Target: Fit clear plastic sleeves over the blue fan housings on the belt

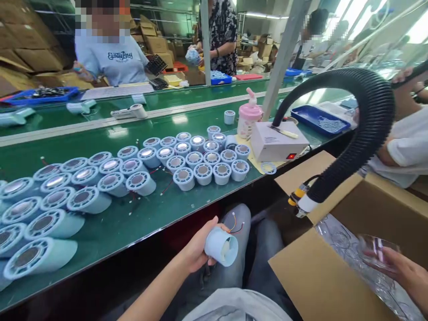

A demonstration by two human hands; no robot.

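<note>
My left hand is wrapped round a light blue plastic motor housing, held above my lap with its open end facing right and thin red and yellow wires sticking out behind. At the right, over an open cardboard box, my right hand grips a clear plastic cup-like part. More clear plastic parts fill the box beneath it. Rows of similar light blue housings stand on the green bench, most with a round metal disc on top.
A white machine box with a red switch sits at the bench edge. A black corrugated hose arches over the cardboard box. Beside the machine stand a pink cup and a blue tray. Other people work across the bench and at right.
</note>
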